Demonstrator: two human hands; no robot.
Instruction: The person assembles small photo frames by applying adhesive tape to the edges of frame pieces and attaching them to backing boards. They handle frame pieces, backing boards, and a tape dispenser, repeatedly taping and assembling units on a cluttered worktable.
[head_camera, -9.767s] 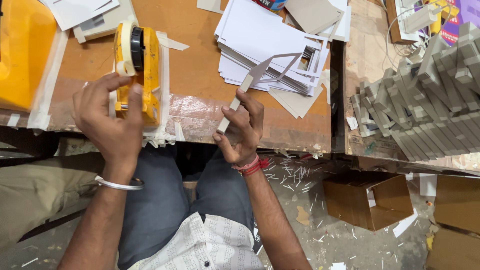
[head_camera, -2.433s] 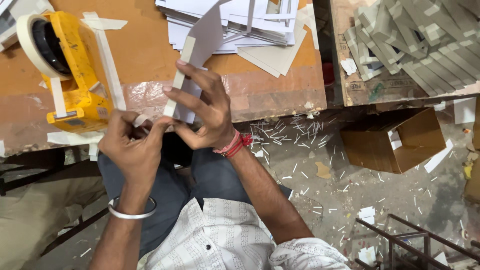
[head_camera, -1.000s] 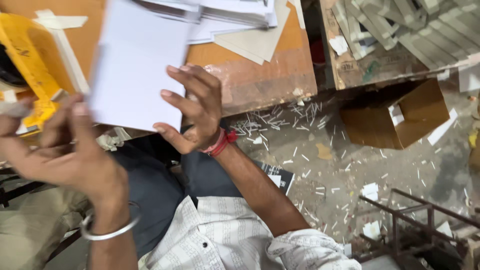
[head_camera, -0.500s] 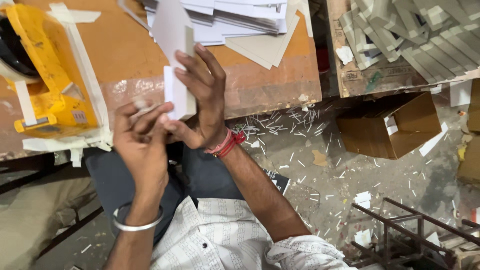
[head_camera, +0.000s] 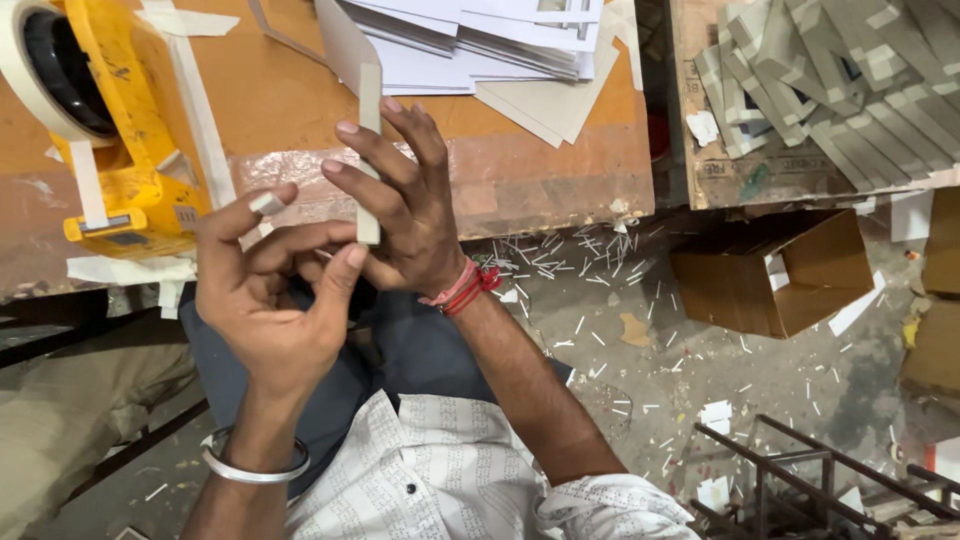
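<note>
Grey-white card, folded into a narrow upright strip (head_camera: 369, 150), is what we find pinched in the right hand (head_camera: 405, 215); its grip is pressed together on the strip, fingers wrapped across the front and thumb behind. The strip stands nearly vertical, its top end at twelve o'clock above the fingertips and its lower end showing just below the palm. It sits over the near edge of the wooden counter (head_camera: 300, 110), above the person's lap.

The left hand (head_camera: 275, 300) lies at seven o'clock from the right hand, touching it at the fingers. Its grip is half curled, and a small piece of pale tape (head_camera: 266, 203) clings to the raised fingertip. We cannot tell whether the thumb presses the strip or only the other hand. A metal bangle (head_camera: 255, 468) circles the left wrist; red thread bands (head_camera: 462, 290) circle the right wrist.

At ten o'clock from the hands a yellow tape dispenser (head_camera: 120, 140) stands on the counter, carrying a roll of pale masking tape (head_camera: 40, 70). At twelve o'clock lies a stack of white card sheets (head_camera: 490, 40). At two o'clock we note a heap of folded grey card pieces (head_camera: 830, 80). A brown cardboard box (head_camera: 780, 275) rests on the littered floor (head_camera: 640, 370) at three o'clock.
</note>
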